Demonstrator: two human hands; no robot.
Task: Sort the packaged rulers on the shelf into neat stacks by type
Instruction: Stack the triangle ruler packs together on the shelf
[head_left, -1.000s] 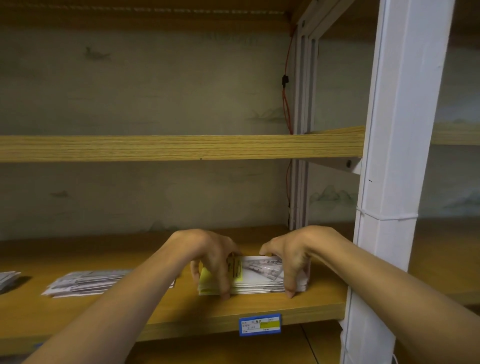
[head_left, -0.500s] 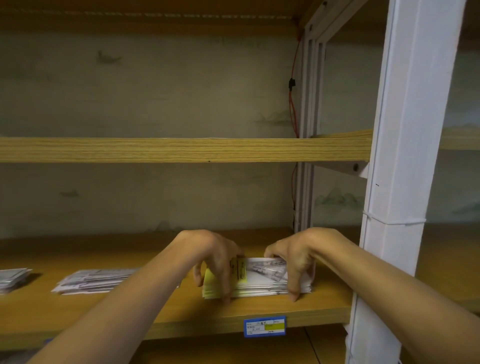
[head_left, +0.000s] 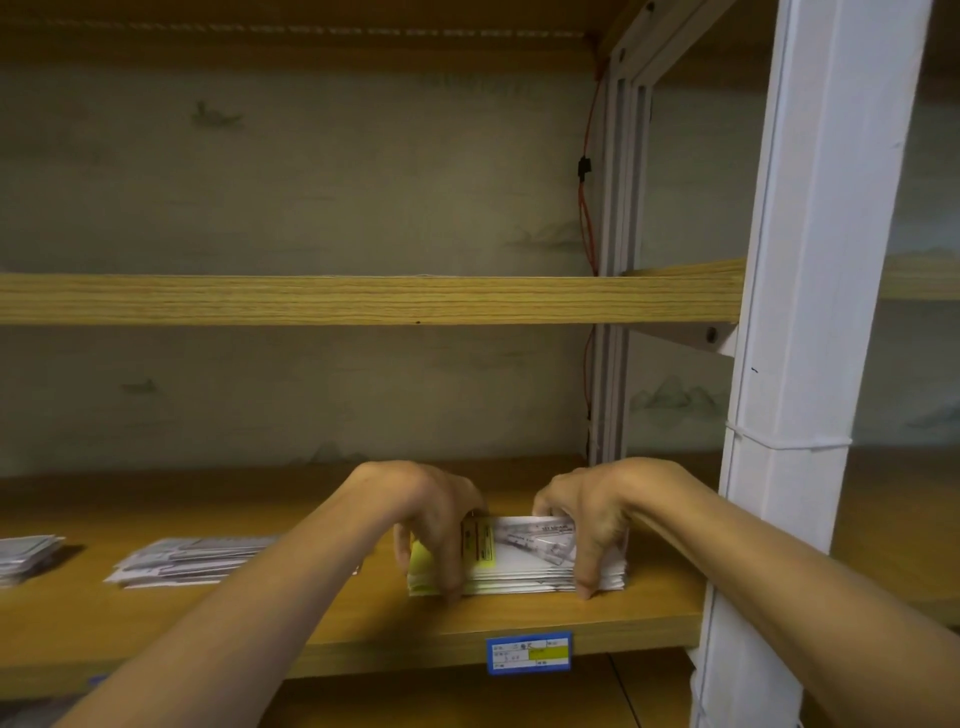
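Note:
A stack of packaged rulers (head_left: 519, 564), white with a yellow label, sits near the front edge of the wooden shelf (head_left: 519, 623). My left hand (head_left: 431, 519) grips the stack's left end, fingers curled down its front. My right hand (head_left: 587, 514) grips the right end the same way, thumb reaching the shelf. A flatter stack of packaged rulers (head_left: 192, 561) lies to the left, partly behind my left forearm. A third stack of rulers (head_left: 26, 556) shows at the far left edge.
A white metal upright (head_left: 795, 415) stands just right of my right arm. Another wooden shelf (head_left: 363, 299) runs overhead. A blue and yellow price tag (head_left: 529, 652) is fixed on the shelf's front edge. A red cable (head_left: 587, 218) hangs at the back.
Both hands stay on the ends of the stack. The view has shifted slightly, and the stack looks a little more squared between my hands.

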